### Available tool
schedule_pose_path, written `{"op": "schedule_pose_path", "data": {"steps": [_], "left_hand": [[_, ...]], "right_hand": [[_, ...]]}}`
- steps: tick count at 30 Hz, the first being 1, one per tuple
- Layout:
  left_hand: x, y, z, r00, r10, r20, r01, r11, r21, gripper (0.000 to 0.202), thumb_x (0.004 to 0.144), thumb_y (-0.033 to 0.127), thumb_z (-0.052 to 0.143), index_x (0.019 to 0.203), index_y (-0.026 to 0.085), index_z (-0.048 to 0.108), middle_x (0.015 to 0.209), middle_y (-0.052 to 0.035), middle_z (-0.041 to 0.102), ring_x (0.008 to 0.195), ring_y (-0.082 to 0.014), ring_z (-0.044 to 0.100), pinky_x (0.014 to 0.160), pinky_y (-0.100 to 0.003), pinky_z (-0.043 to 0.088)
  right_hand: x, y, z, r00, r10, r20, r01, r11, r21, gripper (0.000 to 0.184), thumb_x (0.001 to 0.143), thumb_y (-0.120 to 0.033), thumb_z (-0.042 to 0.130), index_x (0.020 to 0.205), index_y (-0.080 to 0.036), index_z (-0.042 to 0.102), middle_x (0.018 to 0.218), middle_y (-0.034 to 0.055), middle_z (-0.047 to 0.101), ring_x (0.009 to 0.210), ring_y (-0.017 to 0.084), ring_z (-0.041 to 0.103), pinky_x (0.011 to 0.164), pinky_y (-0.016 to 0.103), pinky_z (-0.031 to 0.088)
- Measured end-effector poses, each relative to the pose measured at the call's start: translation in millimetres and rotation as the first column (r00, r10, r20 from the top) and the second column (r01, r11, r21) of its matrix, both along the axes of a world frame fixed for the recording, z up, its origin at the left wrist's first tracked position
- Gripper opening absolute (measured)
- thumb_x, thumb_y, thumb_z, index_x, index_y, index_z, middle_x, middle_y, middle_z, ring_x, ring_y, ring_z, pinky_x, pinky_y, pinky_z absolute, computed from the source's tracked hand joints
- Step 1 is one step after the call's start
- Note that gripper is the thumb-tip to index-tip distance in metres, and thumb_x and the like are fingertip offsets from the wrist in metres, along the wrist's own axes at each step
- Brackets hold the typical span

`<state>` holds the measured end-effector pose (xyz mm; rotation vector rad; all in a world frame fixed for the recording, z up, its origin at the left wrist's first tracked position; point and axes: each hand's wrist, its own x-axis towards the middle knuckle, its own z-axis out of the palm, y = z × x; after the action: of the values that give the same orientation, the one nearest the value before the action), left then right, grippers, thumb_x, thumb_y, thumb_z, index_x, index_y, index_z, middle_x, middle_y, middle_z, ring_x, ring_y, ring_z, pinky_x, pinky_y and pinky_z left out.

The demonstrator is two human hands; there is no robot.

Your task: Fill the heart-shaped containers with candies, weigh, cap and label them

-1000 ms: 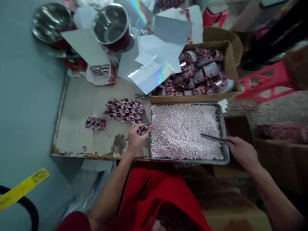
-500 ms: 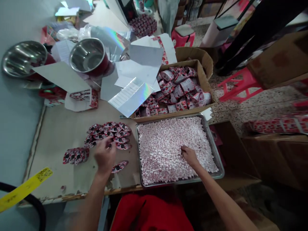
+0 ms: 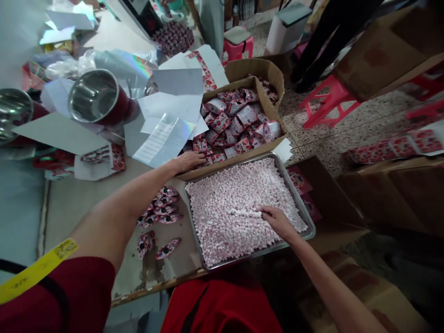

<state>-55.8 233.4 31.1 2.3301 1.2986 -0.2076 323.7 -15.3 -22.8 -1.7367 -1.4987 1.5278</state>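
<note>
My left hand (image 3: 189, 161) reaches over the near wall of a cardboard box (image 3: 239, 156), its fingers stretched onto the red and white printed packets (image 3: 221, 122) inside. The fingertips are partly lost among the packets. Over a metal tray (image 3: 310, 231) full of small whitish pellets (image 3: 222, 236), my right hand (image 3: 276, 221) is closed on the end of a narrow row of white pellets (image 3: 244, 213); whether a thin strip carries them, I cannot make out. Several lens-shaped packets (image 3: 166, 209) stand in a cluster left of the tray, some partly behind my left forearm. A single packet (image 3: 168, 248) sits nearer the table edge.
White sheets (image 3: 173, 111) and a glossy printed sheet (image 3: 163, 141) lie left of the box. Two steel bowls, one nearer (image 3: 95, 97), stand at the back left. To the right are a pink stool (image 3: 329, 99), more cartons (image 3: 391, 194) and a standing person's legs (image 3: 322, 46).
My left hand has gone from the packets on the table up to the cardboard box. My right hand now shows a row of pellets at its fingertips. The view has shifted.
</note>
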Motion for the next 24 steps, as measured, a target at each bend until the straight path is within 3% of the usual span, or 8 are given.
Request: {"op": "schedule_pose_path", "data": {"steps": [4, 7, 10, 12, 14, 18, 20, 24], "left_hand": [[-6, 3, 7.0, 0.998, -0.038, 0.058, 0.044, 0.995, -0.093, 0.016, 0.084, 0.005, 0.076, 0.092, 0.014, 0.067, 0.09, 0.0013, 0.069, 0.089, -0.0143, 0.05, 0.096, -0.018, 0.038], [-12, -6, 29.5, 0.987, 0.096, 0.133, -0.095, 0.995, -0.015, 0.017, 0.089, 0.015, 0.079, 0.099, 0.014, 0.065, 0.088, 0.0029, 0.062, 0.088, -0.0146, 0.048, 0.093, -0.021, 0.036], [-11, -41, 52.7, 0.802, 0.42, 0.425, -0.419, 0.903, -0.101, 0.027, 0.102, 0.039, 0.066, 0.108, 0.013, 0.064, 0.086, 0.0008, 0.062, 0.081, -0.0146, 0.05, 0.079, -0.023, 0.039], [-3, -76, 55.2, 0.631, 0.552, 0.545, -0.481, 0.83, -0.283, 0.046, 0.106, 0.055, 0.051, 0.106, 0.013, 0.066, 0.083, -0.0014, 0.064, 0.074, -0.0147, 0.053, 0.071, -0.024, 0.041], [9, -114, 44.1, 0.51, 0.646, 0.568, -0.442, 0.763, -0.471, 0.061, 0.102, 0.071, 0.046, 0.1, 0.014, 0.068, 0.083, -0.003, 0.066, 0.072, -0.0154, 0.054, 0.067, -0.025, 0.043], [39, -174, 2.9, 0.225, 0.859, 0.461, -0.404, 0.512, -0.758, 0.065, 0.085, 0.081, 0.062, 0.086, 0.016, 0.068, 0.077, -0.0028, 0.064, 0.071, -0.0162, 0.054, 0.062, -0.025, 0.043], [51, -194, -13.5, 0.159, 0.895, 0.416, -0.374, 0.445, -0.814, 0.064, 0.084, 0.081, 0.065, 0.084, 0.016, 0.067, 0.074, -0.0017, 0.062, 0.068, -0.0151, 0.052, 0.058, -0.024, 0.041], [64, -217, -25.9, 0.123, 0.913, 0.39, -0.314, 0.409, -0.857, 0.063, 0.083, 0.079, 0.068, 0.078, 0.017, 0.066, 0.07, -0.0006, 0.06, 0.063, -0.0133, 0.048, 0.055, -0.023, 0.038]], "right_hand": [[-3, 8, 23.2, 1.0, -0.016, -0.003, 0.016, 1.0, 0.002, 0.031, 0.075, -0.036, 0.052, 0.083, -0.021, 0.079, 0.086, 0.0043, 0.077, 0.089, 0.026, 0.07, 0.088, 0.036, 0.05], [-4, 17, 49.3, 1.0, -0.013, -0.013, 0.012, 1.0, -0.01, 0.031, 0.075, -0.037, 0.054, 0.083, -0.02, 0.079, 0.077, 0.0027, 0.072, 0.079, 0.023, 0.065, 0.078, 0.033, 0.048], [-3, 28, 84.9, 0.999, -0.028, -0.03, 0.028, 1.0, -0.01, 0.032, 0.076, -0.038, 0.056, 0.086, -0.019, 0.08, 0.074, 0.0018, 0.069, 0.073, 0.02, 0.059, 0.072, 0.031, 0.043], [-3, 36, 109.8, 0.999, -0.032, -0.043, 0.032, 0.999, 0.0, 0.032, 0.076, -0.037, 0.059, 0.088, -0.019, 0.081, 0.075, 0.0016, 0.069, 0.073, 0.019, 0.057, 0.071, 0.029, 0.042], [-5, 43, 129.8, 0.998, -0.03, -0.05, 0.03, 1.0, 0.003, 0.032, 0.076, -0.038, 0.061, 0.09, -0.019, 0.082, 0.075, 0.0011, 0.068, 0.072, 0.017, 0.054, 0.069, 0.029, 0.04], [-12, 54, 142.5, 0.999, 0.04, -0.029, -0.039, 0.999, 0.033, 0.03, 0.077, -0.036, 0.061, 0.089, -0.019, 0.082, 0.071, -0.0003, 0.066, 0.069, 0.016, 0.052, 0.067, 0.028, 0.038], [-19, 57, 138.3, 0.994, 0.108, 0.022, -0.109, 0.993, 0.05, 0.029, 0.078, -0.032, 0.059, 0.087, -0.019, 0.082, 0.07, -0.0005, 0.067, 0.068, 0.016, 0.053, 0.067, 0.028, 0.038], [-33, 57, 130.0, 0.944, 0.22, 0.245, -0.24, 0.969, 0.057, 0.031, 0.081, -0.022, 0.054, 0.089, -0.019, 0.083, 0.071, 0.0008, 0.071, 0.069, 0.018, 0.058, 0.068, 0.029, 0.039]]}}
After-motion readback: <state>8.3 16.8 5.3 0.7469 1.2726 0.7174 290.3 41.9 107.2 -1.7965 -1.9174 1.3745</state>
